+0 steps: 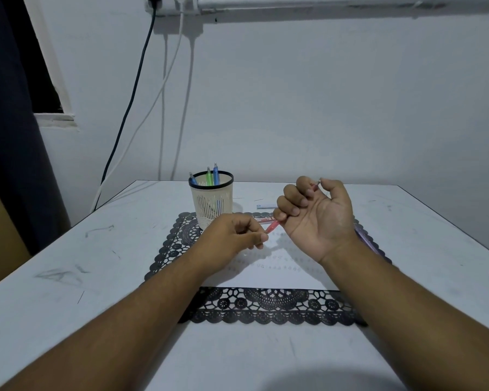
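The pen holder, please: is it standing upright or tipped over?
Upright: the pen holder stands on its base at the mat's corner, black rim uppermost, three pens poking out.

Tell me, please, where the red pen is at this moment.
In the head view, just right of centre: the right hand grips the red pen above the paper, its lower end by the left hand.

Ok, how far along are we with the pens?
Three pens already stand in the holder. The right hand grips a red pen while the left hand pinches its lower end. A purple pen lies on the mat, not yet in the holder.
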Available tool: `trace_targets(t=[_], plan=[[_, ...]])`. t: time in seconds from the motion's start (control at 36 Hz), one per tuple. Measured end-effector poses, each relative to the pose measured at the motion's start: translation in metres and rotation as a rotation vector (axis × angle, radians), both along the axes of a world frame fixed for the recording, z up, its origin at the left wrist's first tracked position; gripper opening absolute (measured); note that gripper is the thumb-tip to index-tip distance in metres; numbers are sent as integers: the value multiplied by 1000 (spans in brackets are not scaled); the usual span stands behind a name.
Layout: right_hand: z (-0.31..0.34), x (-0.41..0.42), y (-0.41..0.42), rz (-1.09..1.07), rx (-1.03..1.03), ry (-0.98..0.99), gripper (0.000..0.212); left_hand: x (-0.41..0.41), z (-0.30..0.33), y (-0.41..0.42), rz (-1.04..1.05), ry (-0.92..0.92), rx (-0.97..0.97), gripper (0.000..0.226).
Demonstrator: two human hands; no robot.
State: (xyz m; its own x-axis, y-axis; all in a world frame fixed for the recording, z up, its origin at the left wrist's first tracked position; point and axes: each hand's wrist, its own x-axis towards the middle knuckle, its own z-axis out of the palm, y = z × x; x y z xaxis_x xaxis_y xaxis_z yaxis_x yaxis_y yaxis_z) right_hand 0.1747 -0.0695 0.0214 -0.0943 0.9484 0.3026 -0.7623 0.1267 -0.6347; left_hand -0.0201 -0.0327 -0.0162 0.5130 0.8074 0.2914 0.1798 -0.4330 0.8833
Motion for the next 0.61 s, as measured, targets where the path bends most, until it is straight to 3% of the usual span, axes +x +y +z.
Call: trace_targets(t=[0.61], plan=[[6, -18, -7, -138, -129, -43, 43, 4, -4, 2, 79, 16, -9, 17]])
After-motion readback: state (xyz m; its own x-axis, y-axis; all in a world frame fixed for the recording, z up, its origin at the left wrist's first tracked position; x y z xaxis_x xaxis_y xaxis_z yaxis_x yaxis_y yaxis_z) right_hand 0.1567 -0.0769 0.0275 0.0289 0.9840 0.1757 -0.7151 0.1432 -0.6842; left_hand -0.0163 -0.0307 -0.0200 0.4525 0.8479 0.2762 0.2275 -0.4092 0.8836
